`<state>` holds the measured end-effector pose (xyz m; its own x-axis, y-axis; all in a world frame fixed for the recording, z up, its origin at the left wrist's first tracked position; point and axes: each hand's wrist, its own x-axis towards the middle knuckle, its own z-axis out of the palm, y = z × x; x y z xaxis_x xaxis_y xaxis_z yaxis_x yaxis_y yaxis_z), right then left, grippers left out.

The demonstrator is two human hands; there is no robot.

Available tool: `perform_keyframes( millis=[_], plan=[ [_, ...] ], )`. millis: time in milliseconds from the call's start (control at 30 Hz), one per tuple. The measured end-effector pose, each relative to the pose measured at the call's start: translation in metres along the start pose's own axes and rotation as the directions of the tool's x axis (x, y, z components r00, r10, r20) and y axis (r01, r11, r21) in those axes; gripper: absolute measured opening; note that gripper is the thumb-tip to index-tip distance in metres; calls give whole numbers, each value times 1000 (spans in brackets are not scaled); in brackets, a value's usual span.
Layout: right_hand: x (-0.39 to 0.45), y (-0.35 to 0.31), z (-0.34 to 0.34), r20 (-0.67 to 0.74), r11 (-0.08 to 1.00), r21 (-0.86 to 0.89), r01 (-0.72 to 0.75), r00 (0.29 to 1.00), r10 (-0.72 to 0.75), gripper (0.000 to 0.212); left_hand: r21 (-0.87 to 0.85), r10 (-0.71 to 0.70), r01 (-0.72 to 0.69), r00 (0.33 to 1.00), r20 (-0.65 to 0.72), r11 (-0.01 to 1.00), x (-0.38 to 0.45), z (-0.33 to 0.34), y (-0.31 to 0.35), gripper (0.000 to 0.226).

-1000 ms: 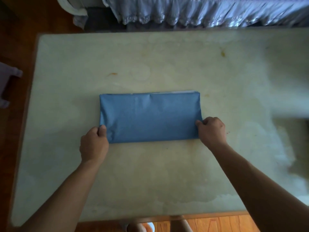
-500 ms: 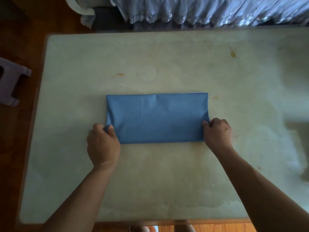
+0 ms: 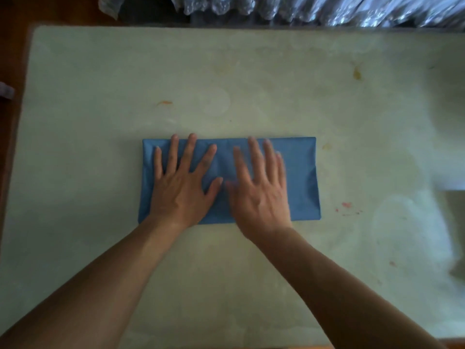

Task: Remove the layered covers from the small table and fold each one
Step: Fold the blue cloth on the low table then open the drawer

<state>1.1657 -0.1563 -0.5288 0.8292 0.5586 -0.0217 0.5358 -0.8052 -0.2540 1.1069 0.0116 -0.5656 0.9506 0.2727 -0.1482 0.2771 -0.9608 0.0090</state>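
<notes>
1. Head view: folded blue cover (image 3: pixel 299 172) lies mid-table (image 3: pixel 100 71).
2. My left hand (image 3: pixel 181 187) presses it flat, fingers spread.
3. My right hand (image 3: pixel 259 190) presses flat beside it, blurred.

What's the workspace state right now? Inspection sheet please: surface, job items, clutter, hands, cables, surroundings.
Surface: pale table, worn, with an orange streak, a yellowish stain and red specks.
Job's things: blue cover, folded into a flat rectangle, lying mid-table.
Clutter: nothing seen.
Hands: left hand and right hand both flat on the blue cover, fingers spread, pressing it down; the right is motion-blurred.
Cables: nothing seen.
Surroundings: pale lace-edged fabric beyond the far edge; dark wood floor at left; a grey object cut off at the left border.
</notes>
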Motion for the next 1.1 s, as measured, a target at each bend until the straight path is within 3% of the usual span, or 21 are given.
perform_keyframes(
  millis=[67, 200, 400, 533, 767, 933, 1100],
  plan=[
    [19, -5, 13, 136, 993, -40, 115, 985, -109, 64, -4, 11, -11, 1000, -19, 1000, 1, 0, 0, 72],
    [27, 69, 17, 231, 980, -153, 127, 969, -90, 68, -51, -2, -1, 998, -63, 999, 0, 1, -6, 71],
    [24, 90, 10, 241, 984, -162, 75, 970, -34, 70, -77, -15, 9, 997, -71, 997, -6, -3, -24, 72],
    [19, 119, 2, 219, 995, -94, -36, 974, 56, 72, -139, 63, -80, 990, -126, 987, -7, 3, -30, 70],
    [19, 119, -1, 268, 992, -122, -32, 961, 64, 73, -16, 40, -40, 999, -17, 999, -7, 2, -27, 78],
    [20, 112, -9, 276, 986, -156, -50, 957, 92, 71, 72, -72, 72, 997, -14, 995, -22, -15, -5, 71],
    [-12, 65, -3, 166, 997, -62, 38, 986, -27, 67, -54, -292, 294, 955, 49, 954, -62, -3, 5, 70]
  ],
)
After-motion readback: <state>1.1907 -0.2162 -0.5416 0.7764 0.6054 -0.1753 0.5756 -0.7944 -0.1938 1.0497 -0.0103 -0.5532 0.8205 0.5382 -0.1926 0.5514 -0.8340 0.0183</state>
